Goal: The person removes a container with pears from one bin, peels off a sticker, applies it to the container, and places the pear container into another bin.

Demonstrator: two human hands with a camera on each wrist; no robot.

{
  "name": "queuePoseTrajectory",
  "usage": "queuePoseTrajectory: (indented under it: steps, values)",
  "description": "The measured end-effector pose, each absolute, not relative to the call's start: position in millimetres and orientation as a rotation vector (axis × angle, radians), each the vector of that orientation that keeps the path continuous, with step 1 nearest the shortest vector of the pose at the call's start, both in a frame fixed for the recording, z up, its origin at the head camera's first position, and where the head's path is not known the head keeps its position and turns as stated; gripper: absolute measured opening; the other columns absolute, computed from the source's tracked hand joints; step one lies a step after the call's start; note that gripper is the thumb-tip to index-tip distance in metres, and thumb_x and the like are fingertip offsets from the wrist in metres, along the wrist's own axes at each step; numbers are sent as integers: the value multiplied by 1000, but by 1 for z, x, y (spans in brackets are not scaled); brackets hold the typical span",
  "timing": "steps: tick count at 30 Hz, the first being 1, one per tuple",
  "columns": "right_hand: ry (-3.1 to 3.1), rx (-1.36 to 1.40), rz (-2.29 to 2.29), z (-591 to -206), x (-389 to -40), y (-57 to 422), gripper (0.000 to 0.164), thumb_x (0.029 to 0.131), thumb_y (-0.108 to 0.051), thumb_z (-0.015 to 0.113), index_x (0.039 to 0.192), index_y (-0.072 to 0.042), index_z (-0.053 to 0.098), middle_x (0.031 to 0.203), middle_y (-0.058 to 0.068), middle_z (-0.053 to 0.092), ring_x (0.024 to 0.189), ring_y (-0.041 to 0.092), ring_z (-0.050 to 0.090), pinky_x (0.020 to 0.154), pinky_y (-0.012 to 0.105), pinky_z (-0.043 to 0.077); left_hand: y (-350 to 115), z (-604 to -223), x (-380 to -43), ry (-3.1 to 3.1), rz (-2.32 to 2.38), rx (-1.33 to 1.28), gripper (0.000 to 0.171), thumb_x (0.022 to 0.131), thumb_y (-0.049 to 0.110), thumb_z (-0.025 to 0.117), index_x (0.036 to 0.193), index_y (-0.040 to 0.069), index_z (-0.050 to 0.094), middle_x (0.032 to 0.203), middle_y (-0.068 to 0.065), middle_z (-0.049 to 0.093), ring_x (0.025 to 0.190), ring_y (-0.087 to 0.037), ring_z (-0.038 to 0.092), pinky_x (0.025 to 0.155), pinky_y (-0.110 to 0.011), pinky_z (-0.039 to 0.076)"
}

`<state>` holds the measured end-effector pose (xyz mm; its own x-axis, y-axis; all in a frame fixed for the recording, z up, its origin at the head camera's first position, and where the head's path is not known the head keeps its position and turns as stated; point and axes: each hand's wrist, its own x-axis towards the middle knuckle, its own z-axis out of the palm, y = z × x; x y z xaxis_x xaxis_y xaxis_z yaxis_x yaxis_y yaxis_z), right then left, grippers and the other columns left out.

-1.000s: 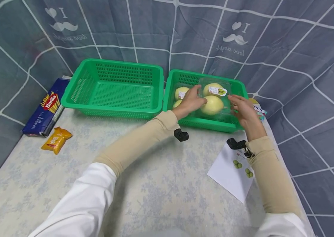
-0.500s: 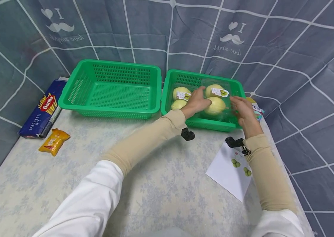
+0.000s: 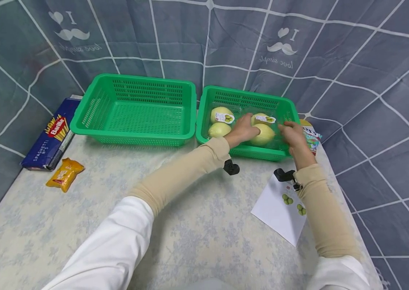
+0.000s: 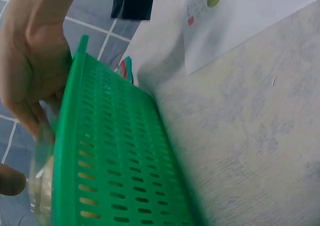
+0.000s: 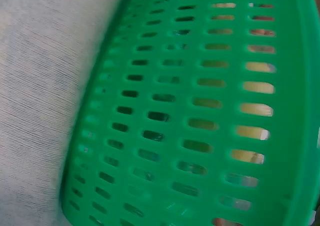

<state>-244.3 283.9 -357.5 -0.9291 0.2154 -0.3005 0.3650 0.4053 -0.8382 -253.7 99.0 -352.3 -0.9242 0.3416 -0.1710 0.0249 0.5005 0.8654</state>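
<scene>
A clear plastic pack of pale yellow round fruit with a white label sits low in the smaller green basket. My left hand grips its left side, thumb over the near fruit. My right hand holds the opposite side, fingers reaching down inside the basket's right end. In the left wrist view, the right hand bends down over the basket rim onto the clear plastic. Beside it on the left lies a second pack of the same fruit. In the right wrist view the basket wall hides the hand.
A larger green basket stands to the left. Beyond it are a blue spaghetti box and an orange snack packet. A white sheet with fruit pictures lies in front at right; a colourful bag stands beside the smaller basket.
Both hands have lowered the fruit pack further into the smaller basket, and it lies flatter. The left-hand pack shows more. The head view has shifted slightly.
</scene>
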Motion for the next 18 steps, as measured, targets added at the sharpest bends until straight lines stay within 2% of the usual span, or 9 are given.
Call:
queuePoseTrajectory:
  steps: [4, 5, 7, 9, 11, 12, 13, 18]
  values:
    - [2570, 477, -1400, -360, -244, 281, 60, 106, -25, 41, 158, 1, 24, 143, 19, 42, 81, 13, 40, 80, 33, 40, 104, -354, -252, 2419, 1376, 301, 73, 95, 11, 53, 160, 5, 22, 156, -13, 41, 77, -18, 44, 65, -26, 38]
    - [2581, 465, -1370, -360, -244, 281, 60, 107, -24, 41, 157, 2, 24, 149, 22, 38, 81, 13, 39, 81, 35, 39, 105, -354, -251, 2422, 1364, 306, 72, 95, 11, 53, 160, 4, 23, 155, -13, 43, 78, -18, 45, 66, -26, 38]
    - [2595, 437, -1319, -360, -244, 280, 61, 106, -24, 41, 158, 3, 22, 158, 26, 29, 90, 20, 46, 88, 39, 42, 106, -353, -249, 2435, 1326, 322, 67, 95, 13, 52, 157, 3, 28, 150, -13, 46, 87, -19, 47, 70, -27, 39]
    - [2600, 414, -1288, -360, -245, 278, 63, 106, -24, 42, 158, 4, 20, 162, 28, 22, 113, 34, 52, 101, 48, 43, 106, -352, -247, 2435, 1284, 341, 63, 96, 15, 51, 154, 1, 31, 144, -12, 50, 93, -21, 48, 74, -29, 40]
    - [2604, 393, -1257, -360, -245, 277, 66, 106, -25, 43, 158, 5, 17, 164, 28, 17, 141, 44, 36, 115, 55, 37, 106, -350, -246, 2439, 1254, 361, 59, 97, 17, 50, 152, 0, 35, 140, -12, 52, 100, -22, 49, 78, -30, 41]
    - [2600, 388, -1248, -360, -245, 276, 67, 106, -26, 44, 158, 5, 16, 165, 29, 15, 147, 46, 29, 118, 58, 33, 106, -349, -245, 2437, 1241, 367, 58, 98, 18, 50, 152, 0, 35, 141, -12, 52, 103, -22, 48, 80, -30, 41]
    - [2594, 385, -1242, -360, -245, 276, 68, 106, -26, 44, 159, 5, 15, 165, 28, 15, 150, 47, 25, 120, 59, 30, 106, -348, -245, 2427, 1236, 370, 60, 99, 19, 49, 153, 1, 32, 144, -12, 51, 106, -22, 49, 82, -31, 42]
    - [2590, 371, -1214, -359, -244, 273, 71, 105, -31, 46, 159, 3, 14, 165, 28, 17, 150, 47, 25, 120, 60, 31, 107, -349, -245, 2377, 1238, 347, 72, 100, 20, 48, 161, 4, 14, 165, -9, 31, 125, -23, 45, 88, -33, 42]
